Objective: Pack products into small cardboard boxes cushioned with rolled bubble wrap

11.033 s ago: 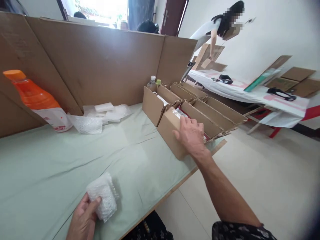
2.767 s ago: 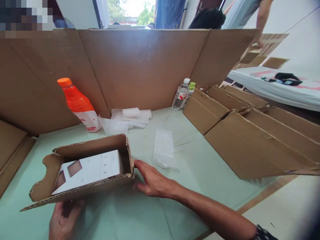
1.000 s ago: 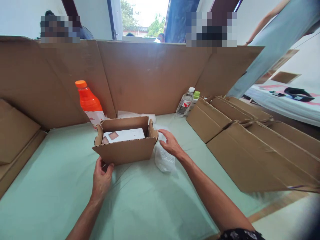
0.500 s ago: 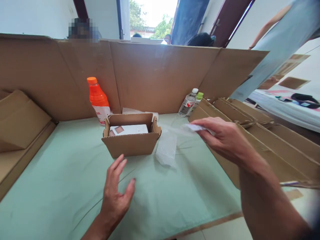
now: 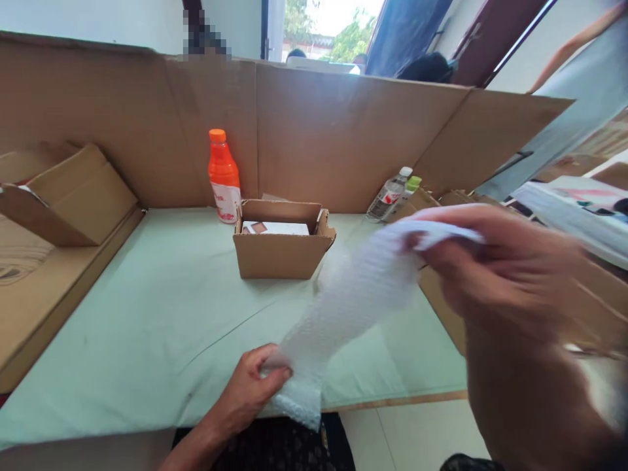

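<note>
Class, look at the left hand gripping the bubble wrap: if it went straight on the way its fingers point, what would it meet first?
The left hand points right, so probably only the bubble wrap it already grips; past that, the table edge, though depth is unclear.

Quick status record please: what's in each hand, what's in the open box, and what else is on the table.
left hand: pinches the lower end of the bubble wrap sheet
right hand: grips the sheet's upper end, raised, blurred
open cardboard box: on the green table cloth, apart from both hands; white carton inside
behind box: orange bottle
right rear: two small bottles, cardboard boxes
left: folded cardboard
</note>
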Motion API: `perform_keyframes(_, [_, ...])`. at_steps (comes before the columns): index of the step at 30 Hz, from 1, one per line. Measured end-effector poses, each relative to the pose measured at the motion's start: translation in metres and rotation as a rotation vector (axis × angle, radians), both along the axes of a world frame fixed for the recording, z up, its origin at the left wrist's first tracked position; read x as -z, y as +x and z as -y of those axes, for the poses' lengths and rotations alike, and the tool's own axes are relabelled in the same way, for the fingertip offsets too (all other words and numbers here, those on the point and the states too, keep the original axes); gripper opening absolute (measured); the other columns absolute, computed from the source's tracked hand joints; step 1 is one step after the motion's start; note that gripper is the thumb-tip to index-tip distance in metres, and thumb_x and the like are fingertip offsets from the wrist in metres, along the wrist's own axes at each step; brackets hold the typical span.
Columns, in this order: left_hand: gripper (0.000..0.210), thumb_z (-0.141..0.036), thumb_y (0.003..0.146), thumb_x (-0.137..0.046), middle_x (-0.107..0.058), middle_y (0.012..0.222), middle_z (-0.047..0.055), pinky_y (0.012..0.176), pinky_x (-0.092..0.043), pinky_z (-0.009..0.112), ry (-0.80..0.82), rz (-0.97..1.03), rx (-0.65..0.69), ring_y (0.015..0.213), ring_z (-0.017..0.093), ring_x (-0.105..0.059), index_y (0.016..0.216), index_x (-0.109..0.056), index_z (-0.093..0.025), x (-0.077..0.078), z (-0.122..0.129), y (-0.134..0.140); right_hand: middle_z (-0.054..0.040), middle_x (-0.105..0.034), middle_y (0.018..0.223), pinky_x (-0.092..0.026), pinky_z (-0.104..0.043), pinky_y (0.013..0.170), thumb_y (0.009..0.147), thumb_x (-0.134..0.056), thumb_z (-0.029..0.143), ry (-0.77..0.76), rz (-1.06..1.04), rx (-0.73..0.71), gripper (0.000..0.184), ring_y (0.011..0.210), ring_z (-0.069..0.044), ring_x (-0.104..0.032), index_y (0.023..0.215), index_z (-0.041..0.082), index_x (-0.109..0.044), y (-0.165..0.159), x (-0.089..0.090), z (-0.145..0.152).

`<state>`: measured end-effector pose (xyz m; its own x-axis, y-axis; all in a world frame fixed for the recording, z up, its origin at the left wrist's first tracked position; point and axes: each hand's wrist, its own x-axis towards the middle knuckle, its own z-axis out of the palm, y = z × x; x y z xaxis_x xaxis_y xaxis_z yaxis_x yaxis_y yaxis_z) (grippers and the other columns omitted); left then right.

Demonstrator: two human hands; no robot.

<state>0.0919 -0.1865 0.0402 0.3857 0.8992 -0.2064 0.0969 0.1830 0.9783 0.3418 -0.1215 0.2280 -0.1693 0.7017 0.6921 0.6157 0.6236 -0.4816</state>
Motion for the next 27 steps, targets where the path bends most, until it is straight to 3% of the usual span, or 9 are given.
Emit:
perform_keyframes(5, [0.051, -0.049, 0.075, -0.076, -0.073, 0.095, 0.008, 0.079, -0.049, 0.03, -0.427, 0.21, -0.118, 0.086, 0.021, -0.066, 0.111, -0.068, -0.014, 0.037, 0.057, -0.039, -0.007, -0.075, 0.107, -0.049, -0.047, 0.095, 0.091, -0.066, 0.034, -0.347, 0.342, -0.049, 0.024, 0.1, -0.028, -0.067, 0.113, 0.024, -0.071, -0.047, 0.105, -0.063])
perform_keyframes(8, [0.078, -0.052, 0.07, -0.079, -0.072, 0.094, 0.008, 0.076, -0.051, 0.03, -0.531, 0.25, -0.238, 0.083, 0.021, -0.065, 0.133, -0.055, -0.012, 0.038, 0.073, -0.044, -0.0172, -0.066, 0.129, -0.041, -0.055, 0.103, 0.087, -0.071, 0.033, -0.408, 0.459, -0.009, 0.048, 0.119, -0.037, -0.059, 0.132, 0.018, -0.062, -0.052, 0.152, -0.051])
perform_keyframes(12, [0.112, -0.055, 0.07, -0.079, -0.069, 0.085, 0.004, 0.06, -0.054, 0.031, -0.544, 0.201, -0.34, 0.068, 0.018, -0.061, 0.158, -0.02, -0.017, 0.029, 0.081, -0.054, -0.0163, -0.063, 0.135, -0.044, -0.053, 0.099, 0.092, -0.057, 0.024, -0.487, 0.498, -0.124, 0.043, 0.119, -0.034, -0.059, 0.134, 0.019, -0.061, -0.029, 0.172, 0.033])
perform_keyframes(14, [0.101, -0.056, 0.072, -0.078, -0.069, 0.084, 0.004, 0.06, -0.055, 0.031, -0.535, 0.18, -0.26, 0.065, 0.017, -0.062, 0.153, -0.035, -0.016, 0.025, 0.084, -0.058, -0.0148, -0.059, 0.139, -0.045, -0.053, 0.098, 0.085, -0.061, 0.021, -0.579, 0.528, -0.253, 0.053, 0.12, -0.033, -0.057, 0.138, 0.023, -0.058, -0.026, 0.178, 0.084])
perform_keyframes(16, [0.077, -0.058, 0.073, -0.076, -0.07, 0.084, 0.006, 0.062, -0.056, 0.031, -0.526, 0.173, -0.14, 0.065, 0.017, -0.065, 0.132, -0.059, -0.012, 0.024, 0.086, -0.058, -0.0148, -0.055, 0.145, -0.045, -0.052, 0.099, 0.078, -0.065, 0.019, -0.621, 0.479, -0.333, 0.066, 0.124, -0.033, -0.054, 0.143, 0.025, -0.053, -0.037, 0.192, 0.128])
perform_keyframes(18, [0.065, -0.061, 0.075, -0.073, -0.072, 0.081, 0.009, 0.063, -0.056, 0.031, -0.533, 0.203, -0.047, 0.064, 0.019, -0.068, 0.114, -0.068, -0.01, 0.022, 0.088, -0.056, -0.0142, -0.062, 0.137, -0.047, -0.048, 0.097, 0.079, -0.063, 0.016, -0.613, 0.33, -0.343, 0.061, 0.119, -0.03, -0.059, 0.138, 0.024, -0.056, -0.055, 0.212, 0.156])
perform_keyframes(21, [0.067, -0.066, 0.079, -0.063, -0.072, 0.075, 0.011, 0.058, -0.053, 0.032, -0.551, 0.243, -0.002, 0.061, 0.021, -0.069, 0.114, -0.065, -0.009, 0.016, 0.086, -0.057, -0.0091, -0.074, 0.108, -0.052, -0.038, 0.088, 0.086, -0.056, 0.019, -0.678, -0.022, -0.199, 0.033, 0.098, -0.023, -0.068, 0.117, 0.022, -0.068, -0.079, 0.239, 0.166])
perform_keyframes(23, [0.065, -0.062, 0.082, -0.059, -0.071, 0.074, 0.009, 0.057, -0.052, 0.031, -0.492, 0.172, -0.009, 0.059, 0.02, -0.067, 0.12, -0.061, -0.009, 0.01, 0.079, -0.062, -0.0065, -0.075, 0.098, -0.053, -0.033, 0.081, 0.091, -0.055, 0.028, -0.809, -0.215, -0.064, 0.025, 0.088, -0.021, -0.069, 0.11, 0.021, -0.07, -0.086, 0.245, 0.16])
perform_keyframes(27, [0.052, -0.041, 0.08, -0.063, -0.068, 0.083, 0.005, 0.061, -0.049, 0.03, -0.064, -0.27, -0.059, 0.063, 0.016, -0.06, 0.124, -0.061, -0.015, 0.007, 0.057, -0.064, -0.0023, -0.072, 0.086, -0.05, -0.029, 0.07, 0.091, -0.056, 0.037, -0.993, -0.304, 0.016, 0.03, 0.075, -0.018, -0.063, 0.112, 0.02, -0.069, -0.085, 0.237, 0.144])
